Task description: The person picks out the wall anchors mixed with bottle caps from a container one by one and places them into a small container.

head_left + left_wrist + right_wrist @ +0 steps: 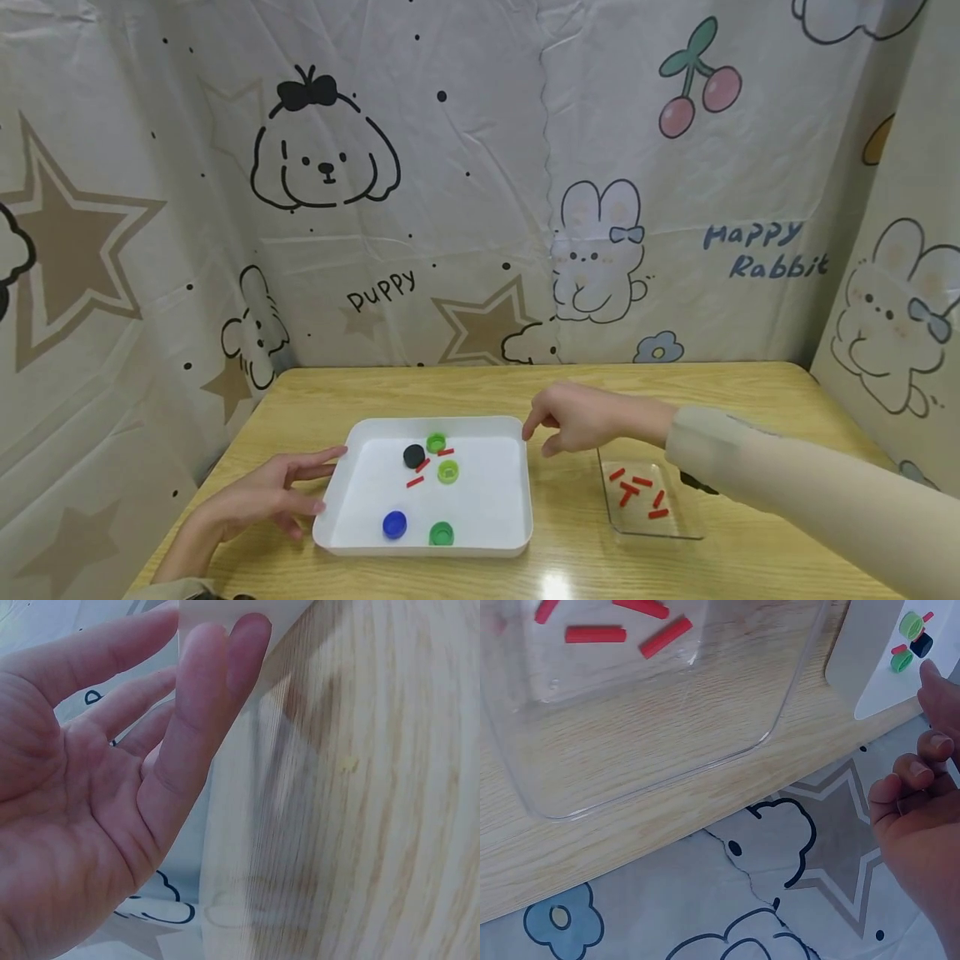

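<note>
A white tray [491, 500] lies on the table between the two hands. Inside it are a blue cap [394, 525], a black cap [414, 456], several green caps [442, 533] and a few short red sticks [415, 482]. My left hand [266, 492] is at the tray's left side, its fairly straight fingertips against the wall. At the far right corner, the index finger of my right hand [577, 417] points down at the rim. The other right fingers are loosely bent and hold nothing in the right wrist view.
A clear plastic box [769, 739] with several red sticks [658, 514] stands to the right of the tray, partly behind my right forearm. The wooden table [420, 575] ends at a printed curtain [465, 167] at the back and sides.
</note>
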Motion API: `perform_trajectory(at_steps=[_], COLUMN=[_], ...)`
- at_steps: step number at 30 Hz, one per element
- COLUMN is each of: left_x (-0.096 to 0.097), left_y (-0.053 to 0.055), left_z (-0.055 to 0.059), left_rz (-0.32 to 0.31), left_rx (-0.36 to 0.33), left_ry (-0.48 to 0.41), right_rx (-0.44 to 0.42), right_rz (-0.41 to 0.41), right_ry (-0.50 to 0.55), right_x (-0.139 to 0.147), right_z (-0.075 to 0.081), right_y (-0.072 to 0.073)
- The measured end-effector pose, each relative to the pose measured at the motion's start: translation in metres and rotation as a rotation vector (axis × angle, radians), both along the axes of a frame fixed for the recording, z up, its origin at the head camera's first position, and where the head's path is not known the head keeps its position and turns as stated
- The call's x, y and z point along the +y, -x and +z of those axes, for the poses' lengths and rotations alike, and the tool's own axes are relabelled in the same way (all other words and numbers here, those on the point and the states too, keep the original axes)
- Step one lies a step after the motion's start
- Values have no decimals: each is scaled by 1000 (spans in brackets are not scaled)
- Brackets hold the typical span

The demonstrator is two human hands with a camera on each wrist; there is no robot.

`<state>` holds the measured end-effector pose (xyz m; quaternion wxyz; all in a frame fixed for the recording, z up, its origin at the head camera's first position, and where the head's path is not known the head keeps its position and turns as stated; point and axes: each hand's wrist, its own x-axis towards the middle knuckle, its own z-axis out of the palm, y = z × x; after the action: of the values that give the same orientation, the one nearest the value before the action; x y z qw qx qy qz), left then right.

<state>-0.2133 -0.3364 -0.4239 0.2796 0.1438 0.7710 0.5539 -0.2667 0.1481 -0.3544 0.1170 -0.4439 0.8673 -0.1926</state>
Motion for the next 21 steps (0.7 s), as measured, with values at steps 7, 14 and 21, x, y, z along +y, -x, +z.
perform_trajectory(at_steps=[7,14,21], left_x=[0,2,1], left_y=[0,-2,-2], left_z=[1,1,0], left_rz=[9,21,23], left_rx=[2,15,10], left_ry=[9,15,6], right_rx=[2,11,27], right_rz=[0,1,29], right_ry=[-35,-71,-72], right_x=[-17,-37,-58], right_z=[-1,-6,-12], right_y=[8,17,23])
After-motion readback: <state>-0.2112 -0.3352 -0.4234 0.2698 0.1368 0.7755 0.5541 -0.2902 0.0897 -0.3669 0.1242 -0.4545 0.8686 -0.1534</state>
